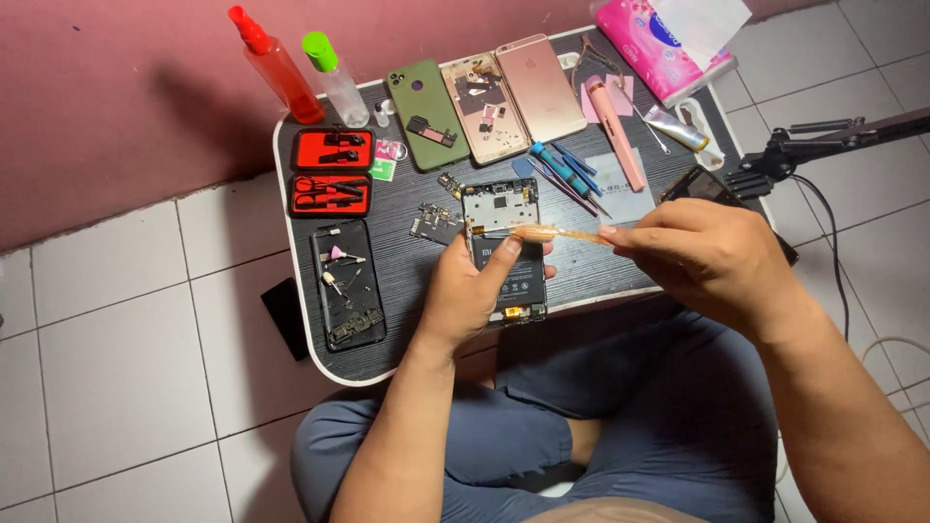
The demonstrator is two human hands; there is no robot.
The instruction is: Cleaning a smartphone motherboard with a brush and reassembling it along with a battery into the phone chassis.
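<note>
Crossed legs in blue trousers [620,416] sit under the low bench [397,339], keeping the work close in the lap. Going left to right: red tool case [331,169] lies open within reach, left hand [475,291] grips the opened phone [506,247] at the bench's near edge, tilted up to steady it. Right hand [702,257] pinches a translucent amber tool [562,234], tip at the phone's upper part.

Left hand [472,291] cupped, thumb raised; right hand [702,254] in pinching grip.
</note>
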